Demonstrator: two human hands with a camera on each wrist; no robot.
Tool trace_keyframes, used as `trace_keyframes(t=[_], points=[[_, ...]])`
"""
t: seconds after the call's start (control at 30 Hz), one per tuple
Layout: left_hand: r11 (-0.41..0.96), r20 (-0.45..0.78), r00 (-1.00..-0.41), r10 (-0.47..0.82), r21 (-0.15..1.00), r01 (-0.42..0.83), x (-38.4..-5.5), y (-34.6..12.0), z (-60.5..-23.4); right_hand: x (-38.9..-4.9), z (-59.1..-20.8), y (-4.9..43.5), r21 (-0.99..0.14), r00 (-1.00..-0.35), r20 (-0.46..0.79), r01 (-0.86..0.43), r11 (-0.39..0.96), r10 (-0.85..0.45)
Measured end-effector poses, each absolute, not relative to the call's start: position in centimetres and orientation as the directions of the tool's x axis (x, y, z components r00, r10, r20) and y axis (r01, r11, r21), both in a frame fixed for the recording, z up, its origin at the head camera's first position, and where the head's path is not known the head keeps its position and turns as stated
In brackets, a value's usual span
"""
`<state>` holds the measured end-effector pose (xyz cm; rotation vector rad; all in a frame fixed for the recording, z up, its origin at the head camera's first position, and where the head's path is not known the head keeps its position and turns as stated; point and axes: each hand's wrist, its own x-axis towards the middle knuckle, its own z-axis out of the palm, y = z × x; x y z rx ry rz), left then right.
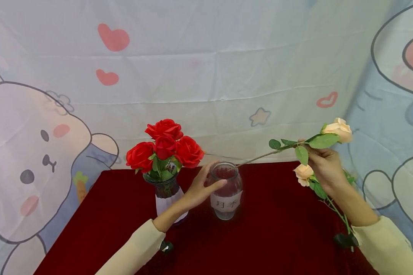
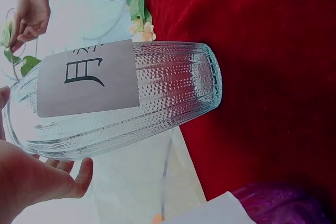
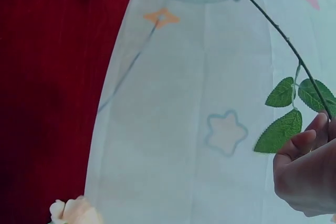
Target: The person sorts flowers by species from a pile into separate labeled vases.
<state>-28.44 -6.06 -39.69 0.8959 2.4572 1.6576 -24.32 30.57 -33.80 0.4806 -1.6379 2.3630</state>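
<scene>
My left hand (image 1: 199, 188) holds a clear ribbed glass vase (image 1: 226, 214) near its neck, thumb at the front and fingers round the side. A white paper label (image 2: 89, 80) with dark characters is wrapped round the glass. Up to the right, my right hand (image 1: 327, 168) pinches the stem of a peach rose (image 1: 340, 131) just below the bloom. This rose is tilted, its long stem sloping down to the left with the bare end right at the vase's rim. Green leaves (image 3: 281, 132) hang beside the pinching fingers in the right wrist view.
Left of the glass vase stands another vase (image 1: 164, 191) with several red roses (image 1: 165, 147) and a white label. More peach roses (image 1: 303, 173) lie at the table's right side, under my right forearm. A dark red cloth (image 1: 268, 229) covers the table; a printed curtain (image 1: 199, 84) hangs behind.
</scene>
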Motion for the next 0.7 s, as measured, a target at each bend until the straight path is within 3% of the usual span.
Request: trace_keyframes(t=[0.47, 0.7], points=[[0.278, 0.274, -0.841, 0.467, 0.857, 0.434, -28.3, -6.1, -39.5, -25.1, -33.8, 25.9, -0.891, -0.892, 0.453, -0.453, 0.017, -0.005], [0.276, 0.275, -0.836, 0.474, 0.856, 0.438, -28.3, -6.1, -39.7, -25.5, -34.5, 24.3, -0.88, -0.886, 0.459, -0.463, 0.11, -0.063]])
